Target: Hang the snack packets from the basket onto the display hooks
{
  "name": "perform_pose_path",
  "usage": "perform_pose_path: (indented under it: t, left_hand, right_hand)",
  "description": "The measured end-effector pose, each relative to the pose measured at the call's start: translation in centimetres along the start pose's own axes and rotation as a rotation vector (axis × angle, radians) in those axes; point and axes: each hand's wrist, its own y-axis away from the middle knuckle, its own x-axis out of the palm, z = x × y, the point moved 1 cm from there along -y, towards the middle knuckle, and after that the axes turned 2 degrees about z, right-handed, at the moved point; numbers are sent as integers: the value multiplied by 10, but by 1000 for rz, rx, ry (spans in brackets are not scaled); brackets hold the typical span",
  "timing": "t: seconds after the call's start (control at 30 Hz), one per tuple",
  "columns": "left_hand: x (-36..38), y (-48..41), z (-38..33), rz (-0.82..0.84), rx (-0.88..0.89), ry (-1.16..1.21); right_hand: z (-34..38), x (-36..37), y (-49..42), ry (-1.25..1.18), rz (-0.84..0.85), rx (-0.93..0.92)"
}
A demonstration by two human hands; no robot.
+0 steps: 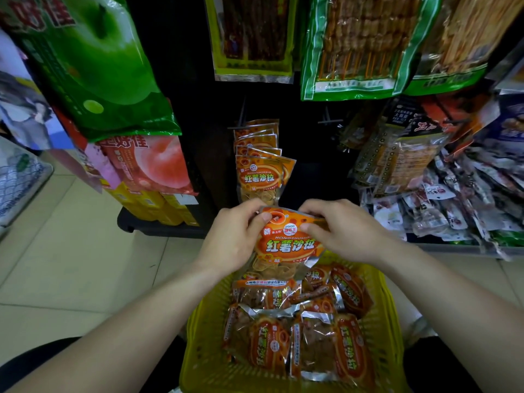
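Snack packet [286, 242] is pinched at its top corners by left hand [235, 236] and right hand [340, 231] above the near basket [388, 321], seemingly to line its top up with the far hook [241, 120].

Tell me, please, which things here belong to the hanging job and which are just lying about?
Job:
held orange packet
yellow basket
loose orange packets inside it
matching packets already hanging

Lying about:
green apple bag
pink peach bag
green skewer packs
yellow boxes
heap of small packets
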Motion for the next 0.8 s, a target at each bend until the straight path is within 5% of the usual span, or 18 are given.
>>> perform_pose_path:
  t: [0.4,0.63,0.8]
  left_hand:
    - [-1,-4,10,95,-76,-91]
    - [-4,3,46,116,-240,-195]
    - [2,-9,64,154,-287,-256]
  right_hand:
    - [-5,-1,-3,213,-125,81]
    - [-11,-32,-26,298,-336,135]
    - [-16,-28,-83,325,-314,145]
